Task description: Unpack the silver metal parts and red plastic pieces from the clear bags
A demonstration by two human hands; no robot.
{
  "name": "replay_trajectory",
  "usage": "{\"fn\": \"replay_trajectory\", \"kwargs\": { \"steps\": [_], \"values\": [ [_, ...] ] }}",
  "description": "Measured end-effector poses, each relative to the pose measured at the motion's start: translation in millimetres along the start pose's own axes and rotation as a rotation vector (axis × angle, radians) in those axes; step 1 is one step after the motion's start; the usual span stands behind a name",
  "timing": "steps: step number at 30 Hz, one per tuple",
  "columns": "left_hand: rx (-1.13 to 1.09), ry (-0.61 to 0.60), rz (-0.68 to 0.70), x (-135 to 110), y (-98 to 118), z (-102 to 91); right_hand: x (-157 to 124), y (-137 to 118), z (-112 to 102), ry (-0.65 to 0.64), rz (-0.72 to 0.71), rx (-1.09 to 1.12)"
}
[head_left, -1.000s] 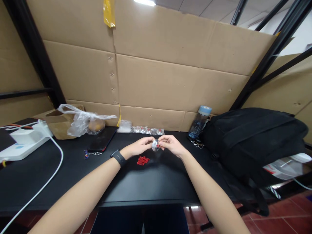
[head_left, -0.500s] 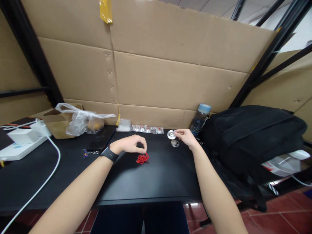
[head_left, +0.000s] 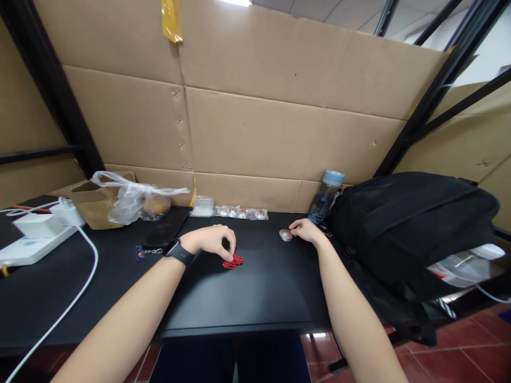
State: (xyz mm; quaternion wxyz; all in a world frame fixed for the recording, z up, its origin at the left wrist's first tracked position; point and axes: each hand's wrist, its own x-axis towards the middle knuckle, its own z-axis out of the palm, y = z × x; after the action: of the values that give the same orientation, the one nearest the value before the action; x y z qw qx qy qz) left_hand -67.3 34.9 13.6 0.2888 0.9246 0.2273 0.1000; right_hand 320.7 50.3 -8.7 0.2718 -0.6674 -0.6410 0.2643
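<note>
My left hand [head_left: 217, 242], with a dark watch on its wrist, is closed in a pinch at the top of a small bundle of red cord [head_left: 235, 261]. The bundle rests on the black table. On the right, my right hand [head_left: 305, 231] pinches the right edge of a round, shiny metal disc [head_left: 285, 234], low at the tabletop. Whether a second disc lies beneath it I cannot tell. Near the back stand several small clear packets [head_left: 241, 213] with silvery round pieces and red bits inside.
A stack of clear plastic bags [head_left: 203, 206] lies beside the packets. To the left are a dark phone [head_left: 165, 229], a keychain [head_left: 148, 251], a tied plastic bag [head_left: 131, 199] and a white power strip [head_left: 40, 234]. A blue-capped bottle [head_left: 325, 197] and a black backpack [head_left: 407, 223] stand right.
My right hand has lowered the shiny disc onto the place where another disc lay; only one disc shape shows now. My left hand has lowered the red cord slightly.
</note>
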Motion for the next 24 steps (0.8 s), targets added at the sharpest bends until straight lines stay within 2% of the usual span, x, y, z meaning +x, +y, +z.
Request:
{"fn": "replay_trajectory", "kwargs": {
  "steps": [4, 7, 9, 13, 16, 18, 24],
  "values": [
    [0.043, 0.006, -0.035, -1.3, 4.0, -2.4, -4.0, -6.6, 0.4, -0.011, -0.135, -0.117],
    [0.127, 0.066, -0.070, -1.2, 7.3, -2.9, -11.2, -17.5, 7.8, 0.063, -0.264, -0.278],
    [0.201, 0.130, -0.107, -0.2, 5.8, -1.5, -17.5, -27.8, 20.5, 0.099, -0.359, -0.364],
    [0.301, 0.222, -0.165, 2.8, -8.2, 4.2, -23.9, -54.1, 59.5, -0.016, -0.477, -0.528],
    [0.312, 0.254, -0.156, 4.5, -20.6, 8.4, -13.0, -72.0, 81.5, -0.006, -0.485, -0.628],
    [0.319, 0.240, -0.164, 5.0, -24.8, 10.3, 1.2, -80.1, 86.4, 0.008, -0.463, -0.675],
    [0.348, 0.193, -0.231, 5.8, -20.0, 12.9, 37.5, -89.0, 75.4, -0.016, -0.375, -0.639]
  ]
}}
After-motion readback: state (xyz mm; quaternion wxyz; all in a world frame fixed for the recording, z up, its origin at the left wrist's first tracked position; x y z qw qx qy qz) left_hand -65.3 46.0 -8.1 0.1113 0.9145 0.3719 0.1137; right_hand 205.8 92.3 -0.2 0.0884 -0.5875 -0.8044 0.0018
